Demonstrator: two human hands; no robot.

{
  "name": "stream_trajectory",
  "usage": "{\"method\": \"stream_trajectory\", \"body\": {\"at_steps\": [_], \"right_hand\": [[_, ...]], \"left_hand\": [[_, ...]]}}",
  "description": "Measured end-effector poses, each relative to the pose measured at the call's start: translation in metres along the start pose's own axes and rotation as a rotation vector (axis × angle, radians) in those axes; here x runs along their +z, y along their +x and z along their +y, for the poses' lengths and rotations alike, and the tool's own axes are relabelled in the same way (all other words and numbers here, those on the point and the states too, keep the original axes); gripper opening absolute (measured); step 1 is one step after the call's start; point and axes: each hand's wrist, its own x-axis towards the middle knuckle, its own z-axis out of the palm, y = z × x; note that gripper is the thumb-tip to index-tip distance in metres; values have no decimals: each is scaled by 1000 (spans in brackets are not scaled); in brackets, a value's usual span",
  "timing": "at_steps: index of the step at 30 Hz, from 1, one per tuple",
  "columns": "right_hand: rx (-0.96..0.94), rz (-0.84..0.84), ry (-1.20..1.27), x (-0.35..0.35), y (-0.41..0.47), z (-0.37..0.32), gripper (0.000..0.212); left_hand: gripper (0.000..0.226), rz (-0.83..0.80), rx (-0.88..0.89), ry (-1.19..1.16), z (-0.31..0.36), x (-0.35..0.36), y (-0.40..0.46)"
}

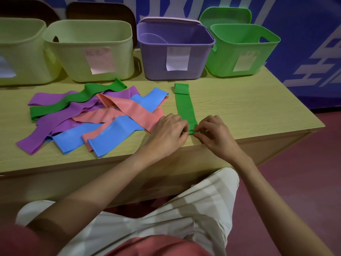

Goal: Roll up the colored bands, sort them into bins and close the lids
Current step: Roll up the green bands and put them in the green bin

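Note:
A green band [185, 106] lies stretched out on the wooden table [249, 108], running from near the purple bin toward the front edge, its far end folded over. My left hand [168, 131] and my right hand [214, 133] pinch its near end, which is curled into a small roll between my fingertips. To the left lies a loose pile of bands: purple [60, 119], green [77, 98], pink [132, 111] and blue [110, 134]. Behind stand open bins: two pale yellow ones [92, 52] [20, 52], a purple bin [175, 52] and a green bin [239, 52].
A green lid [225, 15] leans behind the green bin, a lilac lid [169, 20] behind the purple one, and dark lids [101, 12] behind the yellow bins. The table's front edge runs just under my hands. My lap and the red floor lie below.

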Motion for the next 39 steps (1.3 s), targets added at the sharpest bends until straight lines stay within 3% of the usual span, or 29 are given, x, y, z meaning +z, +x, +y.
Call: {"method": "stream_trajectory", "body": {"at_steps": [16,29,39], "right_hand": [[1,34,-47,4,1,2,18],[-46,-12,-12,1,7,2,8],[-106,68,-66,4,1,6,14]], "left_hand": [[18,37,-34,-21,-2,0,5],[19,-16,-6,-73,-10,0,6],[22,4,-20,-72,-9,2,5]]}}
